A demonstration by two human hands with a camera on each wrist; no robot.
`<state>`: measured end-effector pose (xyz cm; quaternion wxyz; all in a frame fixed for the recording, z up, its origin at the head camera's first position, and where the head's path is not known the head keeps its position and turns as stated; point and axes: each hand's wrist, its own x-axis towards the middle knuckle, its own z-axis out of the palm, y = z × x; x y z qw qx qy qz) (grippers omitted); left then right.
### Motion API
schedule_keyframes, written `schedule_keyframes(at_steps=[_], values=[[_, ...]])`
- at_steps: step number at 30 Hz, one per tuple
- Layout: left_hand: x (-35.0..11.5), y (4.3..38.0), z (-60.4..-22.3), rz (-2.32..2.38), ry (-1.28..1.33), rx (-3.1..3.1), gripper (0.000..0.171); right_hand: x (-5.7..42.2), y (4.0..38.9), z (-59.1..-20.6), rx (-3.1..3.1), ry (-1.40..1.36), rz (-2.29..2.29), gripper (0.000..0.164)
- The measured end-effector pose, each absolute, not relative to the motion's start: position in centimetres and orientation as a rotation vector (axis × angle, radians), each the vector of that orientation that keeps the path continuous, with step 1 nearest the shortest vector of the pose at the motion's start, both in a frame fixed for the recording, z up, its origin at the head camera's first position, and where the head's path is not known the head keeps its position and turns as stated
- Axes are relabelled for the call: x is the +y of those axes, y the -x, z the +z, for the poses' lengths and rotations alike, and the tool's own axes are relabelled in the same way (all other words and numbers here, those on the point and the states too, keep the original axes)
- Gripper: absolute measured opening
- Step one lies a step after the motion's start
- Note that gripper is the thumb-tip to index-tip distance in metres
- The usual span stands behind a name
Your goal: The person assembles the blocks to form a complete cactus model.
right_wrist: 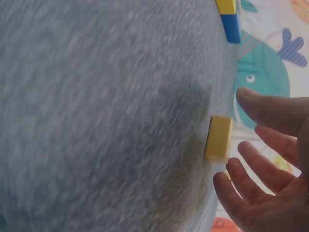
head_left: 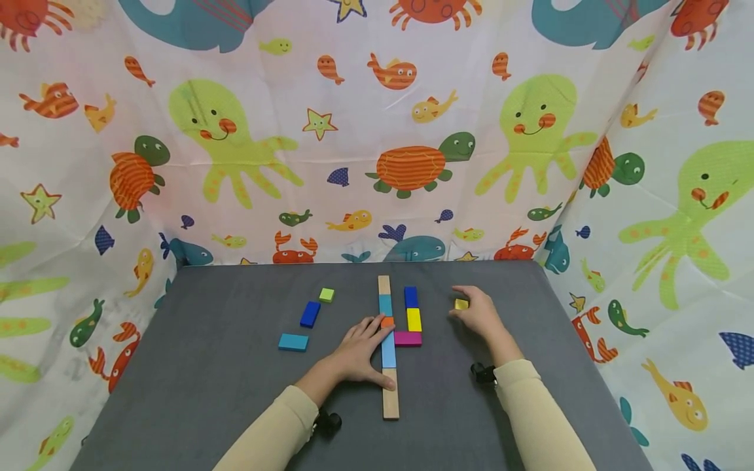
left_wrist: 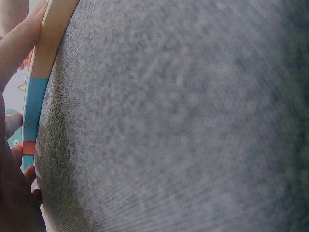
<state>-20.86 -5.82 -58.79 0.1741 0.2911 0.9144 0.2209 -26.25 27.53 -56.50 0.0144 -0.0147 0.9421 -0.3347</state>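
In the head view, the left hand (head_left: 356, 353) lay spread open along the row of blocks (head_left: 389, 353), touching the orange block (head_left: 387, 322) and the lower wooden block (head_left: 391, 403); to the right, the right hand (head_left: 478, 315) curved loosely about a small yellow block (head_left: 461, 304) on the grey table (head_left: 235, 392). The left wrist view showed the thumb against wood. In the right wrist view, parted fingers stood beside the yellow block, holding nothing.

grey fabric-topped tbl (head_left: 194, 366) w/ white sea-animal-print cloth (head_left: 353, 131) hung behind it & along both sides.
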Motion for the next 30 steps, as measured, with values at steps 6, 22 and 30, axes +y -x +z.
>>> schedule_keyframes(at_steps=[6, 22, 30], values=[[-5.9, 20.8, -59.1, 0.624, -0.826, 2.602, 0.126, 28.6, 26.3, -57.1, 2.928, 0.025, -0.994, 0.057], [-5.8, 20.8, -59.2, 0.627, -0.832, 2.611, 0.126, 26.8, 28.0, -55.2, 2.916, 0.002, -1.018, 0.035], [-5.8, 20.9, -59.2, 0.614, -0.826, 2.613, 0.126, 23.6, 30.5, -53.9, 2.910, 0.091, -1.040, 0.036]])
